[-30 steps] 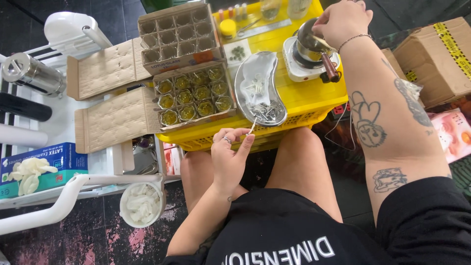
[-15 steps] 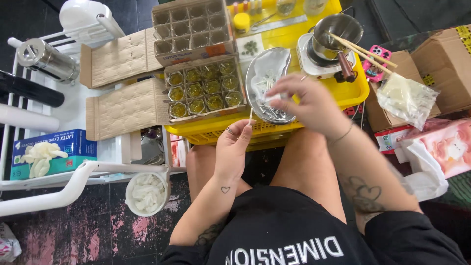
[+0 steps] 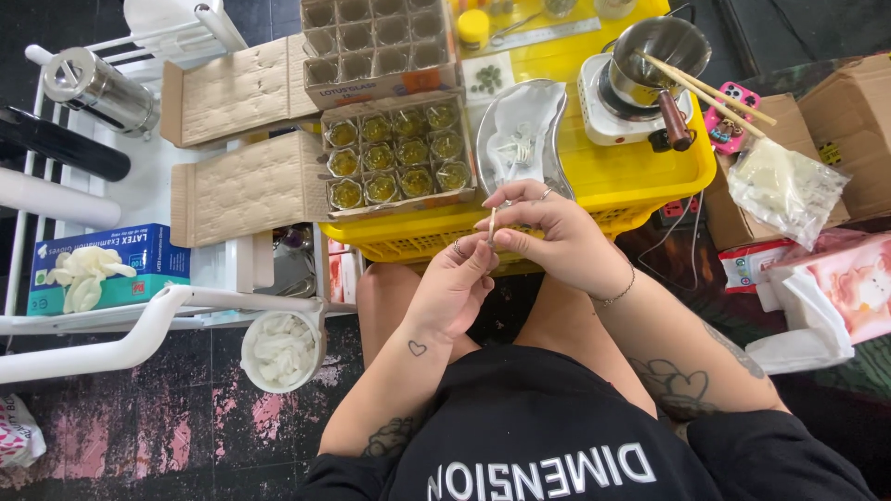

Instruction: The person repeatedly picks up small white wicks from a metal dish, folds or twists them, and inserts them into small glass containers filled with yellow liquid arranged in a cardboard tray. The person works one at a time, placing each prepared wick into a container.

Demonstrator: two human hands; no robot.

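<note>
Both of your hands pinch one thin pale stick (image 3: 491, 225), maybe a candle wick, just in front of the yellow crate (image 3: 594, 176). Your left hand (image 3: 452, 289) closes its fingertips on the lower end of the stick, and your right hand (image 3: 557, 237) comes from the other side and holds it between thumb and forefinger, so the stick stands almost upright between them. The two hands touch each other above your knees.

Behind the hands, on the crate, lies a kidney-shaped metal tray (image 3: 522, 139) with some small wicks inside. To the left of it stands an open cardboard box (image 3: 394, 153) with small glass jars of yellowish wax. Further right, a metal pot (image 3: 654, 51) sits on a small white hot plate (image 3: 620, 116), and two wooden chopsticks (image 3: 710, 91) rest across the pot.
</note>
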